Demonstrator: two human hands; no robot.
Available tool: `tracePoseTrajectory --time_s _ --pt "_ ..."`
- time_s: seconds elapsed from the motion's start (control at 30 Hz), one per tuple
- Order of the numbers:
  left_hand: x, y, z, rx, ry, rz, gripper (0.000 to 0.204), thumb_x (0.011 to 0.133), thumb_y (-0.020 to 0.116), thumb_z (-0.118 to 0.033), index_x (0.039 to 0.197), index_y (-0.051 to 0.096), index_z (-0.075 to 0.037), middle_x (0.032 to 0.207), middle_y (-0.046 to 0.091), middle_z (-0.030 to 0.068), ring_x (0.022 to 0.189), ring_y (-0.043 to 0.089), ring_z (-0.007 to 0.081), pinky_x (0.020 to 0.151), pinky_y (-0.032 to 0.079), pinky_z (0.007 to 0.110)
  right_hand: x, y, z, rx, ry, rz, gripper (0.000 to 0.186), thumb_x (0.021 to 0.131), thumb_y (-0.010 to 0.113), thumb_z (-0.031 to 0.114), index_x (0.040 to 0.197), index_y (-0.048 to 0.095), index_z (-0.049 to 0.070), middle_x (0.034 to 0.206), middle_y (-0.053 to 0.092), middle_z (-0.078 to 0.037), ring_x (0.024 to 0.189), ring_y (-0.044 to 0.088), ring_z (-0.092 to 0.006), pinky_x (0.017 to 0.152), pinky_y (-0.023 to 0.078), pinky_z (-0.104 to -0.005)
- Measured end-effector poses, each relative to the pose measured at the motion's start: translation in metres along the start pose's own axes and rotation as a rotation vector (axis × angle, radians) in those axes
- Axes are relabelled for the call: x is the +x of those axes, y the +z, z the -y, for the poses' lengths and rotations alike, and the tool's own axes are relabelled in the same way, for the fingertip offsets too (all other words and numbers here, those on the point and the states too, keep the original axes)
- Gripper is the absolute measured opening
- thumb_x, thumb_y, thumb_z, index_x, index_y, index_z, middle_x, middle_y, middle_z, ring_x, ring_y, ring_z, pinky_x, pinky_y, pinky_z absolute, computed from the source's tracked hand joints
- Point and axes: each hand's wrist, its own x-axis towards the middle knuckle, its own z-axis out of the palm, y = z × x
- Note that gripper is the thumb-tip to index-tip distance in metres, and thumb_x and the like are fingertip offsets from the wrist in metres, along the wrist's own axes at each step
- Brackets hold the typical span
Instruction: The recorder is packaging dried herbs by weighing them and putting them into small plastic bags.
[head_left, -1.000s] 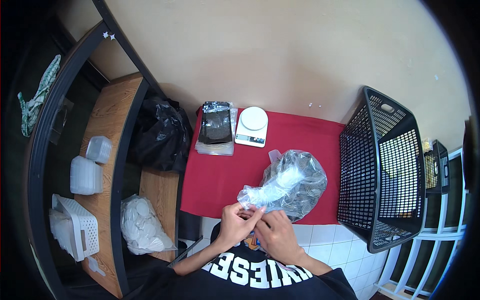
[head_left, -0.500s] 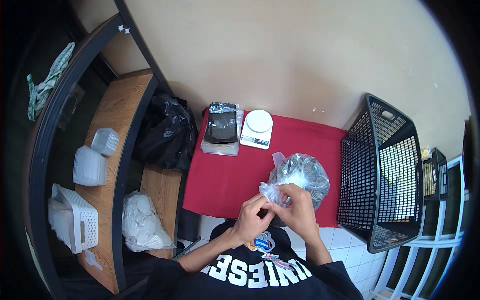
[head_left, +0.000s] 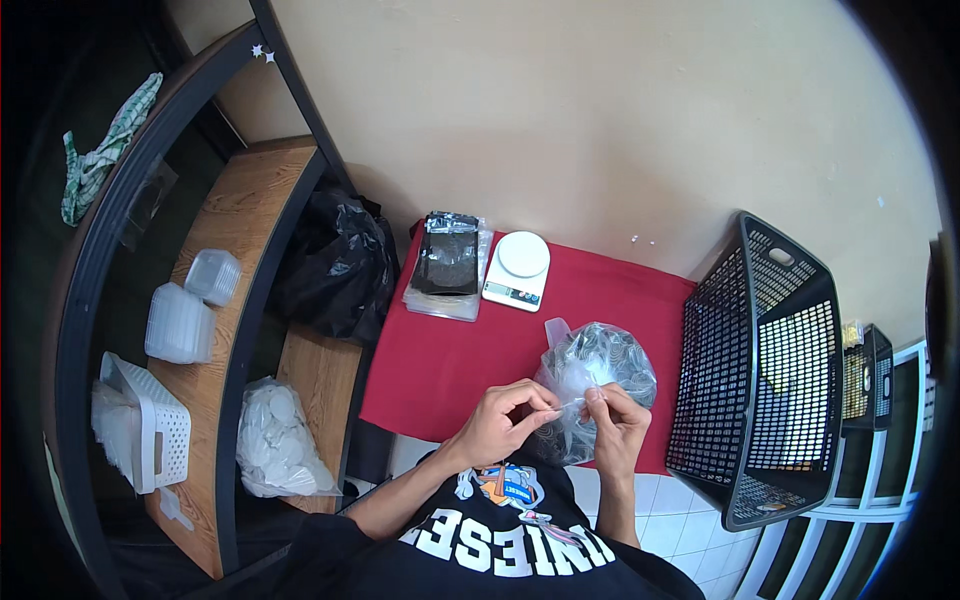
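Plastic bag (head_left: 618,355) at the near edge of our red-covered surface (head_left: 430,375)
We pinch its clear top with the left hand (head_left: 505,415) and the right hand (head_left: 620,420), fingers drawn narrow on the film; the white scale (head_left: 516,285) sits farther back, and the black basket (head_left: 745,300) stands to the right.

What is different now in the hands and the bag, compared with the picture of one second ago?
The left hand and right hand, close together before, have separated slightly and shifted rightward, farther over the table. Both still pinch the clear bag. Its gathered neck, earlier stretched toward the front left, now looks like a shorter white bunch. Scale and black basket stayed put.
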Motion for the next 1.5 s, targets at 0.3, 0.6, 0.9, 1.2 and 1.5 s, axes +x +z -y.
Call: tracePoseTrajectory --time_s 0.3,0.6,0.9,1.2,1.5 --pt "0.01 0.006 -0.006 0.043 0.006 0.093 0.01 0.092 0.071 0.001 0.088 0.062 0.002 0.097 0.069 0.0098 0.089 0.069 0.0197 0.08 0.054 0.033 0.0 0.017 0.013 -0.256 -0.004 -0.026 0.01 0.099 0.068 0.003 0.09 0.067 -0.001 0.075 0.062 0.001 0.066 0.054 -0.007 0.062 0.044 -0.0244" --pt "0.004 -0.003 0.005 -0.104 -0.008 0.087 0.015 0.099 0.067 -0.006 0.088 0.062 0.002 0.099 0.069 0.0064 0.084 0.062 0.0098 0.073 0.05 0.026 -0.012 0.035 -0.022 0.073 0.055 -0.343 0.036 0.109 0.058 0.016 0.075 0.052 0.006 0.068 0.044 0.007 0.063 0.034 -0.0021 0.053 0.025 -0.0256" --pt "-0.004 -0.122 0.018 -0.118 -0.075 -0.359 0.016 0.106 0.06 -0.01 0.092 0.06 -0.002 0.102 0.072 0.0136 0.095 0.071 0.0176 0.089 0.058 0.033 0.014 -0.038 -0.023 0.292 0.131 -0.487 0.034 0.112 0.049 0.026 0.093 0.064 0.001 0.088 0.062 0.001 0.079 0.053 -0.0076 0.074 0.045 -0.0264" --pt "0.004 -0.054 0.025 -0.312 -0.128 -0.307 0.01 0.106 0.059 -0.008 0.104 0.063 0.001 0.1 0.072 0.0128 0.095 0.071 0.0179 0.089 0.06 0.035 0.02 -0.002 0.033 0.12 -0.085 0.843 0.02 0.086 0.082 0.013 0.081 0.067 0.0 0.094 0.076 -0.02 0.093 0.075 -0.0272 0.085 0.057 -0.0372" --pt "0.017 -0.034 0.008 -0.406 -0.142 -0.119 0.014 0.105 0.062 -0.007 0.096 0.067 0.002 0.091 0.072 0.0091 0.088 0.069 0.0135 0.083 0.056 0.03 0.054 0.034 0.023 0.436 0.251 0.258 0.022 0.089 0.08 0.007 0.104 0.068 -0.003 0.09 0.074 -0.014 0.081 0.07 -0.0164 0.081 0.058 -0.0295"
